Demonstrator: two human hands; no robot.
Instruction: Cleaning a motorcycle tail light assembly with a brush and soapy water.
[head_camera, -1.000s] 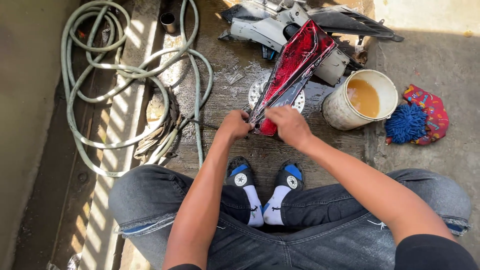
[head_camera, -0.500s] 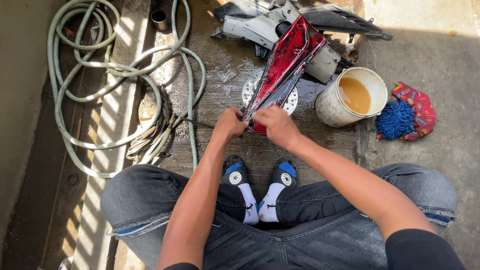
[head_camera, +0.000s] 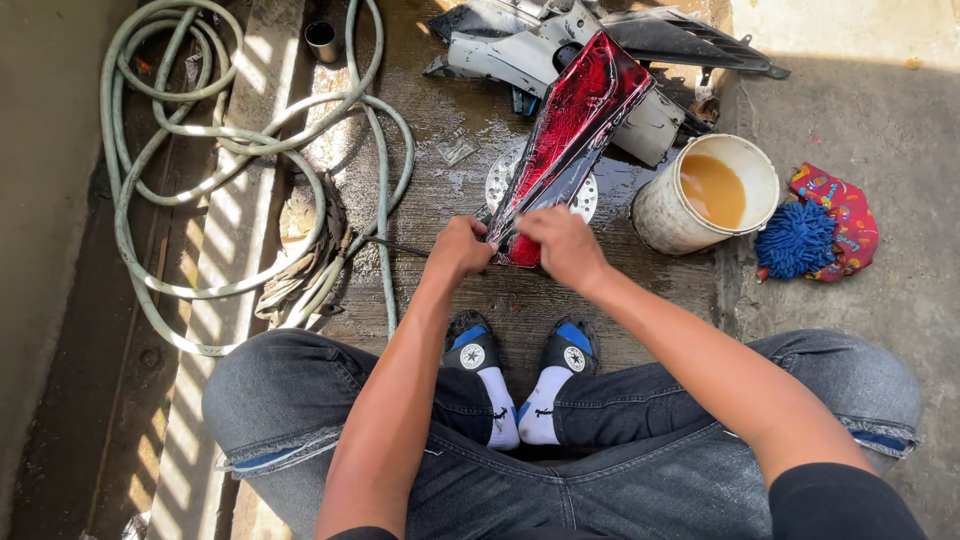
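Outdoors, on wet concrete floor (head_camera: 470, 110): coiled pale-green hose (head_camera: 180, 160) at left, grey fairing pieces (head_camera: 520, 55) up top. Long red motorcycle panel (head_camera: 570, 125) slanting down from those pieces over a perforated round disc (head_camera: 497, 180). White bucket (head_camera: 675, 215) of amber liquid beside it, blue wash mitt (head_camera: 795, 240) further right. Left hand (head_camera: 460, 250) and right hand (head_camera: 565, 245) both clamped around the panel's near tip, fingers curled.

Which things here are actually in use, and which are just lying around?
In use:
red fairing panel, its near end gripped by both hands
left hand
right hand

Lying about:
coiled hose
bucket of murky water
blue wash mitt
grey body panels
metal cup
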